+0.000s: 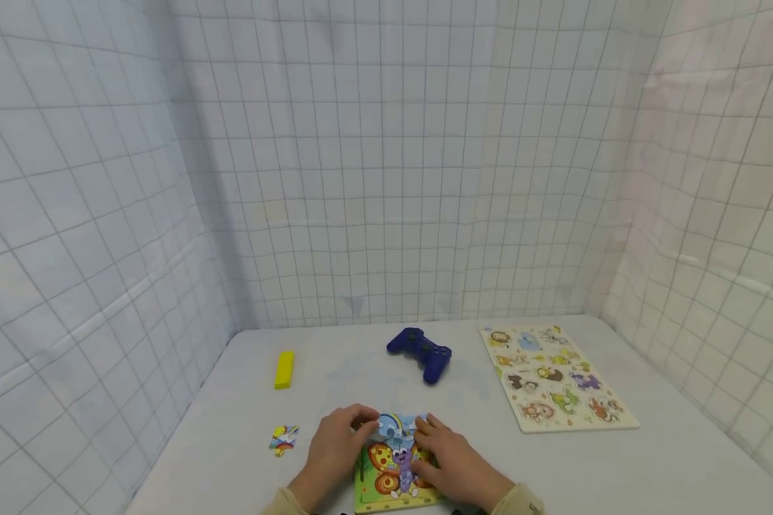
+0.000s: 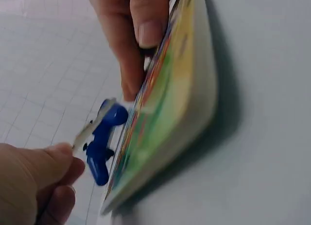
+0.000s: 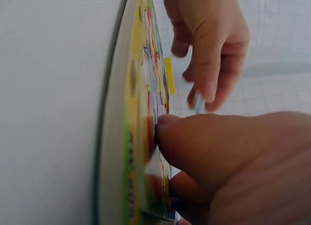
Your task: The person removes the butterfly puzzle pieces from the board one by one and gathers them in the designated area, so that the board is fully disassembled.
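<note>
A jigsaw puzzle board (image 1: 386, 493) with a yellow-green frame and a purple butterfly picture lies flat at the front of the table. My left hand (image 1: 335, 447) is over its left edge. Between thumb and fingers it pinches a thin puzzle piece (image 2: 95, 125), seen edge-on in the left wrist view and held off the board. The right hand (image 1: 454, 461) rests on the right part of the picture, its thumb (image 3: 177, 132) and fingertips touching the surface. A loose puzzle piece (image 1: 284, 438) with a rainbow lies left of the left hand.
Beyond the board sits a dark blue game controller (image 1: 420, 353). A yellow block (image 1: 284, 370) is at the back left. To the right lies a pale board with animal pictures (image 1: 557, 379). White grid-lined curtains (image 1: 373, 179) enclose the table (image 1: 232, 400).
</note>
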A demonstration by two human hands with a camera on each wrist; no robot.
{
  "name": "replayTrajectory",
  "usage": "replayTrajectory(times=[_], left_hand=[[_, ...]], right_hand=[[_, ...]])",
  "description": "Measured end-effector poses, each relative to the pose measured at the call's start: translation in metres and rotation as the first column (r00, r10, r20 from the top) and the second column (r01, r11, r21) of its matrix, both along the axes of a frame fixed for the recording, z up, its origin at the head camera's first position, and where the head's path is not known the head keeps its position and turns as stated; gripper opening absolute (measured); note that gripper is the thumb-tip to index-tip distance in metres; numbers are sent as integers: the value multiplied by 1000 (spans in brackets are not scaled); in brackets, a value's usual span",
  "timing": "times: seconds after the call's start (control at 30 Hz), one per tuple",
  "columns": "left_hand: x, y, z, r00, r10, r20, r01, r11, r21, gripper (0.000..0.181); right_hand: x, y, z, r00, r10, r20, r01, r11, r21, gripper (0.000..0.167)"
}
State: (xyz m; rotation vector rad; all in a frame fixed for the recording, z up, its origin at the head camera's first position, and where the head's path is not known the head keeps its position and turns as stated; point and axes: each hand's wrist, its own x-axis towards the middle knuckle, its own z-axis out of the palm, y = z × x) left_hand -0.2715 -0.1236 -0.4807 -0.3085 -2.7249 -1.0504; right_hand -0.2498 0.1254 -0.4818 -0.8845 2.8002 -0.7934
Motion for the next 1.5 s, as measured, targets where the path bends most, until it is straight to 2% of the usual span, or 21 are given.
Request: replayTrajectory(times=[0.1,0.2,0.3,0.43,0.5,0.6,0.8,1.0,1.23,1.5], left_hand=[[5,-20,8,998,65,-17,-65,998,2,9],[8,-49,15,990,137,-35,-138,990,-13,11],[11,-77,19,979,202,-7,-202,979,-28,13],[10,-97,16,978,203,49,-202,979,-34,14],[10,-101,14,976,201,79,-197,979,-53,13],[9,-102,15,977,194,89,-184,977,-108,10],[10,-104,13,981,184,67,-172,972,-158,8],[9,-106,9,980,185,75,-171,973,-157,7],[10,-107,8,980,182,81,-168,974,-155,8],[11,-106,8,986,156,59,-147,978,-145,8]], right_hand=[[2,1,-1,1000,5,0,-5,1000,6,62],[3,2,0,1000,7,7,-7,1000,5,62],[3,5,2,1000,3,22,-3,1000,3,62],[2,7,3,999,-2,37,2,1000,-1,62],[1,7,2,999,0,40,0,1000,3,63],[0,8,1,999,0,45,0,1000,11,64],[0,8,4,999,0,52,-1,1000,8,63],[1,9,5,999,9,41,-9,1000,8,63],[1,8,3,999,8,50,-9,1000,9,63],[2,8,5,998,-2,61,2,1000,9,64]])
